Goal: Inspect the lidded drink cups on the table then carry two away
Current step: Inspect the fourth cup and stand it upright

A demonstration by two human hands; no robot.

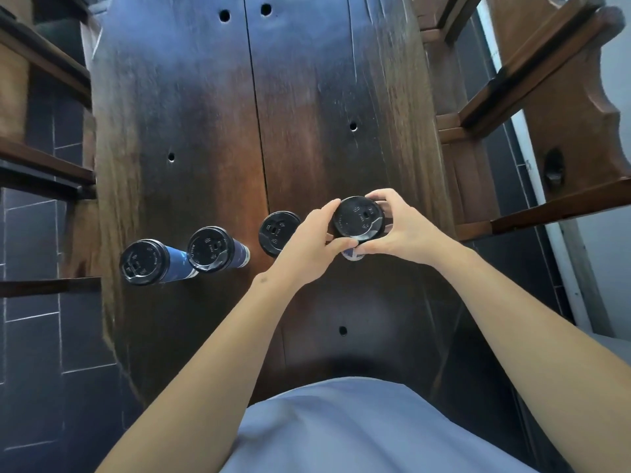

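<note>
Seen from above, the left hand (309, 247) and right hand (397, 230) both clasp the rightmost cup (358, 220) by its glossy black plastic lid, apparently inspecting it, while three more blue paper cups (210, 249) stand leftward on the dark wooden surface (205, 114), awaiting checking.
</note>
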